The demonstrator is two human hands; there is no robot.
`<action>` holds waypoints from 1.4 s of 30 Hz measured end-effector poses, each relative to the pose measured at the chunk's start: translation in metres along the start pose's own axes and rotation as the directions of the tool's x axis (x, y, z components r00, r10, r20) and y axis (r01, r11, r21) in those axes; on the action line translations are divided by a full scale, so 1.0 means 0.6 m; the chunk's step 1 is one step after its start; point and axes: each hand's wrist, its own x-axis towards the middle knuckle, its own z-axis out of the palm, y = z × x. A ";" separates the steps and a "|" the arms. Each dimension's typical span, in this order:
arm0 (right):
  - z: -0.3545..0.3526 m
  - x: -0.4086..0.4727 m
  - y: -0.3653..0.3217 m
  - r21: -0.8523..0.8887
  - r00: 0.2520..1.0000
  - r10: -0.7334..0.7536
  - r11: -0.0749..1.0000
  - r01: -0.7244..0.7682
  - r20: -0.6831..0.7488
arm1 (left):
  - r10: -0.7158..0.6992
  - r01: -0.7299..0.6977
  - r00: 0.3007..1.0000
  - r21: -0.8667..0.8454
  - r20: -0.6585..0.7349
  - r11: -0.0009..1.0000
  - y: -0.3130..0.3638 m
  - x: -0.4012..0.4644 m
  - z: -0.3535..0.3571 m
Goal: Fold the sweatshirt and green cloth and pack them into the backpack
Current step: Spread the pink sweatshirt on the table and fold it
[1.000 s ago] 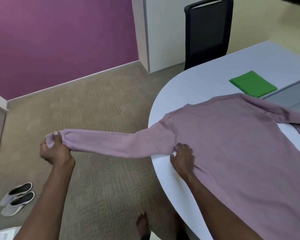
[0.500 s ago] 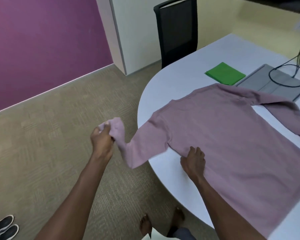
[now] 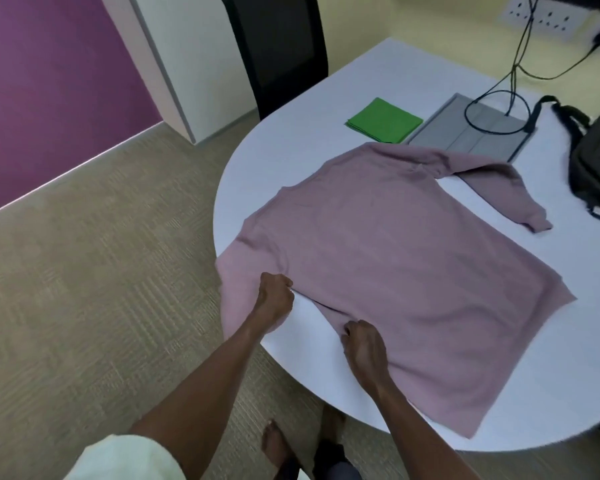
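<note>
Sweatshirt (image 3: 413,258), mauve, lies flat across the rounded end of the white table (image 3: 378,81). Its near sleeve droops over the table's left edge. Left hand (image 3: 274,296) is fisted at that sleeve by the armpit, apparently pinching fabric; the grip itself is hidden. Right hand (image 3: 362,348) presses knuckles-up on the sweatshirt's side seam near the front edge. Far sleeve bends toward the right side. Green cloth (image 3: 383,120), folded square, sits near the far edge, just beside a grey mat (image 3: 465,140) carrying a looped black cable (image 3: 496,112). Backpack (image 3: 596,164), dark, at the right edge.
</note>
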 end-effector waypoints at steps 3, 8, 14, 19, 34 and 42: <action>0.000 0.006 -0.007 0.041 0.996 0.068 0.997 -0.070 0.051 | -0.056 0.062 0.997 0.110 -0.049 0.992 -0.003 0.010 0.036; -0.017 0.006 -0.019 0.061 1.000 -0.028 0.998 0.028 -0.005 | -0.176 0.182 0.983 0.150 -0.056 0.972 0.011 0.027 0.060; -0.009 -0.011 -0.003 -0.095 0.971 -0.231 0.967 0.236 0.062 | -0.286 0.268 0.934 -0.113 -0.215 0.957 0.027 0.044 0.032; 0.000 -0.022 0.009 -0.295 0.821 -0.543 0.767 0.570 0.176 | -0.335 0.294 0.888 -0.168 -0.317 0.941 0.032 0.048 0.023; -0.011 -0.048 0.085 -0.278 0.980 -0.005 0.959 0.061 0.200 | -0.235 0.248 0.960 0.069 -0.151 0.966 0.013 0.035 -0.009; -0.015 -0.041 0.088 -0.296 0.961 0.013 0.953 0.072 0.275 | -0.274 0.287 0.958 0.298 -0.086 0.910 0.016 0.044 -0.049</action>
